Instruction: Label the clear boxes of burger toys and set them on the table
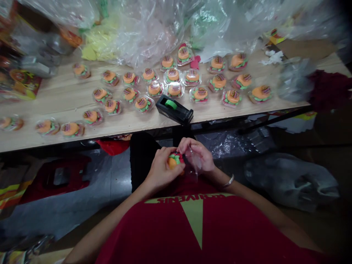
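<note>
Low over my lap, my left hand (162,167) is closed around a small toy burger (174,160) with an orange bun, green leaves and a red layer. My right hand (202,154) pinches a thin clear plastic piece (194,161) beside the burger. Whether that plastic is a lid or a loose wrapper, I cannot tell. In front of my hands, at the table's near edge, stands a black tape dispenser (176,110) with a green roll (171,104). Similar toy burgers in clear plastic cases (200,94) are spread across the table.
Clear plastic bags (154,29) with yellow, pink and green pieces cover the back of the wooden table (132,123). Printed packaging (24,82) sits at the left, a dark red cloth (328,88) at the right edge. Below are a red stool (63,174) and a grey bag (291,179).
</note>
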### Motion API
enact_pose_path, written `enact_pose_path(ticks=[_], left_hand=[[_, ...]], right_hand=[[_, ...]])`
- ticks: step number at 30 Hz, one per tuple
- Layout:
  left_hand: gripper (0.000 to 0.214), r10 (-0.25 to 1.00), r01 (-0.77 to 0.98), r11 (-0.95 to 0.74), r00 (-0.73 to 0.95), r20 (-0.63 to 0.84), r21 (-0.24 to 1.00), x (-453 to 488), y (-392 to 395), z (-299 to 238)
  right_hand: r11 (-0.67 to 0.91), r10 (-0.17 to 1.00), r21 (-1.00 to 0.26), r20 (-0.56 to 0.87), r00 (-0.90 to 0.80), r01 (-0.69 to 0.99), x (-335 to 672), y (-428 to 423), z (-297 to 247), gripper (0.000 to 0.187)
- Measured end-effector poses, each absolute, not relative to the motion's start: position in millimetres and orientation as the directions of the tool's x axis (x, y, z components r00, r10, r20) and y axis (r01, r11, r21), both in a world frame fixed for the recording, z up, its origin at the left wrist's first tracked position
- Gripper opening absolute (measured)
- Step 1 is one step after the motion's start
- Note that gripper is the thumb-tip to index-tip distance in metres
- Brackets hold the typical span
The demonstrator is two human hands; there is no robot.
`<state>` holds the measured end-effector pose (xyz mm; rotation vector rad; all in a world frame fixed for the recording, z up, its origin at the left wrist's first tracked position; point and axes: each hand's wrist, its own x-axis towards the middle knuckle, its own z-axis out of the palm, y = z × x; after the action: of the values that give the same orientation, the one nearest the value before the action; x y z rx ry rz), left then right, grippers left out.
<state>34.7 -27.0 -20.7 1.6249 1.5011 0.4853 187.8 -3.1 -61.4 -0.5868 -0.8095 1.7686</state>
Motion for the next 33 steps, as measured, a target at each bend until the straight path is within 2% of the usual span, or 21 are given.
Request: enact_pose_path(ticks=[3,5,7,9,10,13,16,19,22,26,29,33], left_hand=[[0.047,0.942,0.282,0.318,0.014,-0.336,0.905,23.9,-31.0,-25.6],[0.043,0.848,-0.011,0.519,-0.118,-0.517,0.855,18.2,-32.7,-29.9],[0.037,0.705,-0.272,0.677,-0.026,-0.708,0.684,15.2,-33.3,-31.7],[0.042,0.630,-0.421,0.739,0.155,-0.761,0.526,14.8,-33.2,-29.4],[0.047,0.630,-0.464,0.739,0.218,-0.745,0.489,15.2,-33.2,-27.2],[0.057,0.684,-0.547,0.692,0.286,-0.672,0.471,17.6,-34.7,-19.7],[0.063,0.719,-0.585,0.666,0.338,-0.607,0.463,21.5,-38.7,-16.4],[0.064,0.752,-0.613,0.639,0.372,-0.544,0.465,26.6,-43.3,-17.8],[0.060,0.776,-0.636,0.616,0.385,-0.500,0.466,29.6,-46.2,-20.7],[0.049,0.769,-0.650,0.618,0.387,-0.509,0.441,27.0,-46.8,-22.2],[0.043,0.776,-0.659,0.606,0.367,-0.513,0.445,23.8,-47.4,-22.7],[0.036,0.809,-0.613,0.570,0.299,-0.507,0.547,21.3,-51.2,-29.1]], right_hand=[[-0.197,0.956,-0.746,-0.002,-0.293,-0.637,186.9,-2.5,-63.6,0.021],[-0.204,0.958,-0.733,-0.014,-0.285,-0.649,185.8,-2.4,-64.9,0.020],[-0.214,0.957,-0.733,-0.023,-0.291,-0.646,184.5,-2.9,-65.5,0.019],[-0.204,0.955,-0.772,-0.021,-0.296,-0.601,183.8,-3.6,-65.1,0.019],[-0.188,0.954,-0.810,-0.017,-0.298,-0.556,183.8,-3.9,-64.5,0.019],[-0.100,0.956,-0.929,0.010,-0.293,-0.356,183.8,-4.5,-61.0,0.022],[0.037,0.949,-0.986,0.086,-0.304,-0.163,181.8,-5.8,-56.3,0.023],[0.206,0.934,-0.978,0.192,-0.302,0.014,178.0,-8.4,-52.0,0.024],[0.297,0.922,-0.941,0.238,-0.306,0.164,174.7,-10.8,-48.2,0.025],[0.333,0.920,-0.903,0.248,-0.303,0.272,171.7,-12.3,-43.8,0.022],[0.345,0.919,-0.892,0.258,-0.298,0.292,169.8,-11.9,-42.4,0.022],[0.369,0.909,-0.877,0.271,-0.317,0.308,167.4,-11.2,-42.3,0.021]])
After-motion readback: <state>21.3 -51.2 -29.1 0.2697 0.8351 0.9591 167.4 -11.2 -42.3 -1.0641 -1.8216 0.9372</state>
